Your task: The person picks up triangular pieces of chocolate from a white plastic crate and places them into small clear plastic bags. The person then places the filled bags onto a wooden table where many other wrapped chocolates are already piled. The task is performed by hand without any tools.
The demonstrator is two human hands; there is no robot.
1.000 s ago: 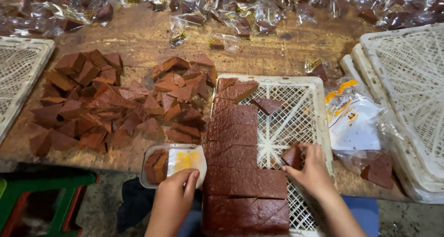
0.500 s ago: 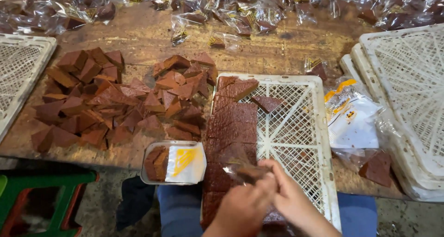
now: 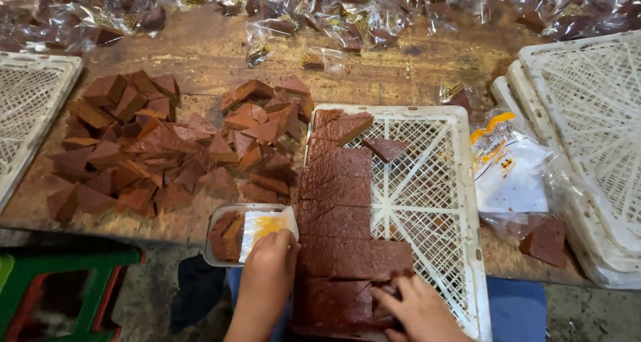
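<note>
Head view shows the left hand (image 3: 266, 275) closed on a small clear plastic tray (image 3: 248, 232) at the tabletop (image 3: 200, 55) edge, steadying it, while the right hand (image 3: 417, 308) pinches a brown slab piece (image 3: 337, 258) from the white lattice crate (image 3: 461, 202).

Worktop (image 3: 207, 55): bare wood, rough, worn, matt. White crate (image 3: 461, 182): hard plastic lattice, dull sheen. Brown slabs (image 3: 334, 208) in the crate: dense, matt, finely grained faces. Cut pieces (image 3: 153, 148) left of the crate: same matt surface. Wrappers (image 3: 347, 15) beyond the crate: clear glossy film, crinkled.
</note>
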